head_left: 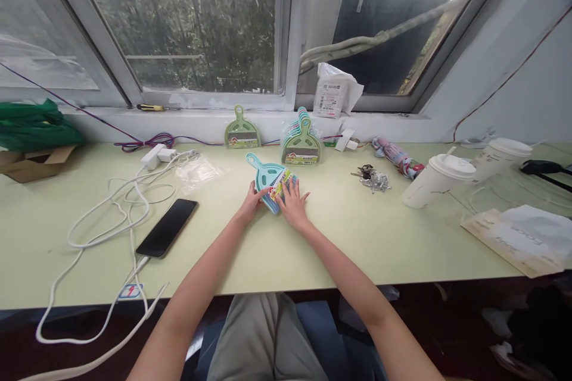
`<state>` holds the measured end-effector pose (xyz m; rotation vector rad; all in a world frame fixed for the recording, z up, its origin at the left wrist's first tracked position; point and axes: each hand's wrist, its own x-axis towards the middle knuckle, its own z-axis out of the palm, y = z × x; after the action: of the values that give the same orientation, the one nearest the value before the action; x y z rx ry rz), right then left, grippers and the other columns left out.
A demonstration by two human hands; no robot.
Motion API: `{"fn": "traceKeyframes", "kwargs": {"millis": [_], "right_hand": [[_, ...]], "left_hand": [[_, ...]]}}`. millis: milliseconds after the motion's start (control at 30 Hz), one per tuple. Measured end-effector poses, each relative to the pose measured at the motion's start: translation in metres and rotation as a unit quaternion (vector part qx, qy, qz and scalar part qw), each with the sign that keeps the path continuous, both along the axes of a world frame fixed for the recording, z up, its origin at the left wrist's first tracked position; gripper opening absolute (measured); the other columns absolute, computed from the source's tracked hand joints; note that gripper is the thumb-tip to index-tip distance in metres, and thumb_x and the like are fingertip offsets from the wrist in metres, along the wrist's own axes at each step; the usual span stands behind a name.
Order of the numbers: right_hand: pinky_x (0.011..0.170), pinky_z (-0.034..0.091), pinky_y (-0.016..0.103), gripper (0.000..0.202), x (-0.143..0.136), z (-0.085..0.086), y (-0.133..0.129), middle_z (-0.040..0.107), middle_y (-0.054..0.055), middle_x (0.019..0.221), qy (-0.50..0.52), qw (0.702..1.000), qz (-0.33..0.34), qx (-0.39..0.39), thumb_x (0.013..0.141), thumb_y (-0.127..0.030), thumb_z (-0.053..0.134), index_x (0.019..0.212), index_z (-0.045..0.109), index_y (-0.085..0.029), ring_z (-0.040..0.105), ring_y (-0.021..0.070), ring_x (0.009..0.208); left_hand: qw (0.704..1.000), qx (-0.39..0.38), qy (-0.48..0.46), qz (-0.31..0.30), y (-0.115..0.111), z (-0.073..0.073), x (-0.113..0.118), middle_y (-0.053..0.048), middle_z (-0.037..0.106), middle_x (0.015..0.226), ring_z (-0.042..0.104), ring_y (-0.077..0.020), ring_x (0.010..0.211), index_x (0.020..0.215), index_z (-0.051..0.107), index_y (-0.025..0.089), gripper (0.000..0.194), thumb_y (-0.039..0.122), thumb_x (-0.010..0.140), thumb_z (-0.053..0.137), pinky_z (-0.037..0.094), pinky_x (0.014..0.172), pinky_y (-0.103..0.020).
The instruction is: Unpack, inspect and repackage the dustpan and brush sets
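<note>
A light blue mini dustpan (263, 174) with a brush in it lies tilted on the table before me, its looped handle pointing up and left. A green and yellow printed label (282, 179) wraps across its front. My left hand (251, 203) grips the dustpan's lower left edge, thumb on top and the other fingers partly hidden. Over the label and the brush's right part, my right hand (293, 206) lies flat with fingers spread. Behind stand a single green dustpan set (242, 129) and a row of dustpan sets (302, 143) with a green one in front.
Left of my arms are a black phone (167, 228), white cables (129, 208) and a clear plastic bag (196, 172). To the right lie keys (373, 180), a folded umbrella (395, 156), white cups (435, 181) and a paper bag (522, 235). A window sill borders the back.
</note>
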<state>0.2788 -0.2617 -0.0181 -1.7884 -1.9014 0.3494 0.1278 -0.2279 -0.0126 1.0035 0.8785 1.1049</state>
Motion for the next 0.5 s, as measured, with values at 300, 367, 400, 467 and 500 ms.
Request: {"fn": "traceKeyframes", "kwargs": {"millis": [300,367,400,467,500], "right_hand": [[0.111,0.003,0.066,0.060,0.004,0.002,-0.002,0.007,0.008,0.160,0.186,0.978,-0.062,0.073,0.090,-0.039,0.048,0.146,0.029,-0.028,0.003,0.0266,0.147],[0.114,0.021,0.055,0.073,0.009,-0.001,0.003,0.015,0.012,0.158,0.337,0.935,-0.080,0.072,0.086,-0.037,0.054,0.148,0.019,-0.024,0.019,0.0244,0.145],[0.111,0.032,0.049,0.076,0.011,-0.003,0.006,0.025,0.014,0.155,0.417,0.905,-0.070,0.048,0.084,-0.035,0.058,0.148,0.019,-0.023,0.031,0.0237,0.141],[0.099,0.048,0.042,0.071,0.017,-0.007,0.011,0.052,0.013,0.138,0.547,0.836,-0.038,-0.022,0.078,-0.031,0.065,0.140,0.032,-0.023,0.054,0.0229,0.123],[0.093,0.053,0.040,0.066,0.019,-0.009,0.013,0.061,0.011,0.126,0.592,0.804,-0.031,-0.051,0.075,-0.028,0.069,0.133,0.040,-0.023,0.061,0.0227,0.113]], "left_hand": [[0.999,0.014,0.016,0.039,0.007,-0.009,-0.002,-0.003,0.061,0.110,0.063,-0.0224,0.100,0.114,0.047,0.025,0.064,0.015,0.057,0.075,0.056,0.078,-0.036],[0.999,0.020,0.012,0.024,0.006,-0.007,-0.003,-0.004,0.060,0.112,0.062,-0.0227,0.102,0.115,0.047,0.025,0.065,0.016,0.057,0.074,0.055,0.082,-0.038],[1.000,0.020,0.015,0.014,0.004,-0.007,-0.003,-0.004,0.060,0.112,0.062,-0.0229,0.102,0.117,0.046,0.025,0.067,0.016,0.057,0.075,0.055,0.082,-0.039],[0.999,0.023,0.037,-0.005,0.002,-0.006,-0.001,-0.004,0.060,0.112,0.062,-0.0239,0.101,0.121,0.044,0.026,0.072,0.017,0.056,0.076,0.055,0.082,-0.041],[0.998,0.029,0.056,-0.016,0.001,-0.005,-0.001,-0.005,0.061,0.112,0.062,-0.0246,0.101,0.123,0.044,0.026,0.073,0.020,0.058,0.076,0.055,0.082,-0.042]]}}
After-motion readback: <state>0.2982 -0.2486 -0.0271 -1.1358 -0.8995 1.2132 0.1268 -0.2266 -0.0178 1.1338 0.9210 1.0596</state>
